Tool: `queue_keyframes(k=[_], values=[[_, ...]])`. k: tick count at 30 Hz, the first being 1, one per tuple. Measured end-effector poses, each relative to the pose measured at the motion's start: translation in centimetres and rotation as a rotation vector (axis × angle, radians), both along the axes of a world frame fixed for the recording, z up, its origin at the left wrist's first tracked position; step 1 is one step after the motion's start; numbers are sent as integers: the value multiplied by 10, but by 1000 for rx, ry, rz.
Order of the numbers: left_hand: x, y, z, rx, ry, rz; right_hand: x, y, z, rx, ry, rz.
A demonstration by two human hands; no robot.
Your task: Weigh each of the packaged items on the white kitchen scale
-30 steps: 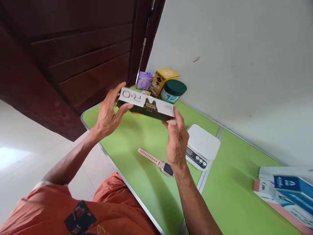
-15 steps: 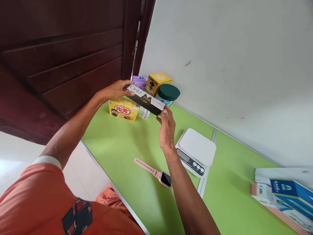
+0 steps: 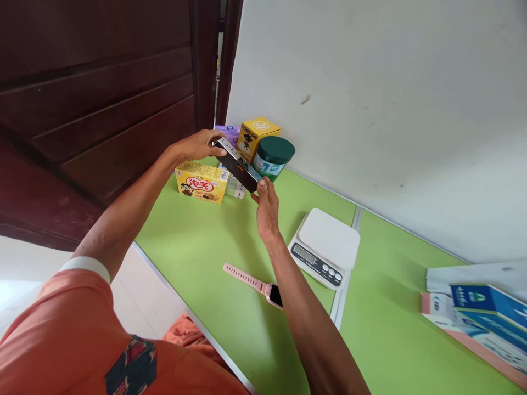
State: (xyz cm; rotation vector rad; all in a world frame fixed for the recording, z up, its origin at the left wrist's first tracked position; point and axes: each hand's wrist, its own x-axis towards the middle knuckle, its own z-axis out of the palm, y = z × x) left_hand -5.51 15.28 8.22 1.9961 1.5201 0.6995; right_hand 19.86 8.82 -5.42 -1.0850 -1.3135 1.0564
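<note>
Two hands grip one black box (image 3: 242, 173), the left hand (image 3: 201, 146) clamped on its far end and the right hand (image 3: 267, 209) on its near end, tilted above the green counter (image 3: 193, 236), up and left of the scale (image 3: 329, 237). The box's lettering, partly "R" and "O", is foreshortened. Farther up and left of the scale stand one yellow carton (image 3: 252, 137) reading "COME ON", one green-lidded tub (image 3: 275, 153) whose label is unclear, and one purple pack (image 3: 229, 133), mostly hidden. Left of the scale lies one snack box (image 3: 201, 184) marked "泡芙"; below left, one pink watch (image 3: 247, 278), partly covered by the right forearm. Right of the scale, one blue box (image 3: 489, 307) and one pink-and-white box (image 3: 461, 331) are cut off.
</note>
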Motion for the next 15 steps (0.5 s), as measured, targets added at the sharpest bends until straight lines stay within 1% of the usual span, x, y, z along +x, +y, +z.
queue_keyframes(k=[2,4,6,9,12,15], values=[[-2,9,-4,-23,16,-4,-3,2,0,-60,43,-30],[-7,15,-10,-61,29,15,-5,3,-3,-73,32,-34],[-12,16,-17,-122,29,33,-8,3,-7,-79,6,-25],[-15,14,-25,-197,8,7,-13,3,-15,-81,-16,1],[-10,12,-25,-211,28,-21,-18,4,-18,-73,-14,5],[-5,13,-21,-216,52,-10,-19,5,-14,-71,-6,-2]])
